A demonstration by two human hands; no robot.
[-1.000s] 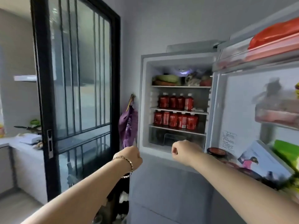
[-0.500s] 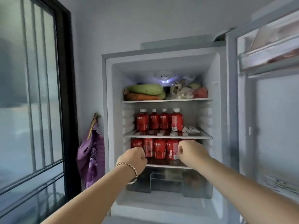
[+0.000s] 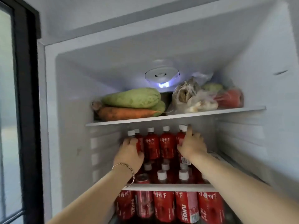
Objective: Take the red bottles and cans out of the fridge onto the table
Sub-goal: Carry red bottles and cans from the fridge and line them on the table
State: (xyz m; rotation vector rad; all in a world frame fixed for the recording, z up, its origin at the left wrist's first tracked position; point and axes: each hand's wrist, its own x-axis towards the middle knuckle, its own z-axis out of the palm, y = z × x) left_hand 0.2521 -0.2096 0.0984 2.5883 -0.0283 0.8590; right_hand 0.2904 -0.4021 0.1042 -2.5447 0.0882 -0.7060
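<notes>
Red bottles point(image 3: 167, 145): one row on the middle shelf point(image 3: 168, 187), under the vegetable shelf; more bottles and cans point(image 3: 144, 206) below the middle shelf.
Left hand point(image 3: 131, 155): fingers closing around the leftmost bottle of that row.
Right hand point(image 3: 191, 145): fingers wrapped on the rightmost bottle.
Risk: the bottles stand tight together, so pulling one out may tip its neighbour; cold plastic can slip.
Change: half a second ago both fists were clenched in front of the lower row; now they have reached inside.
</notes>
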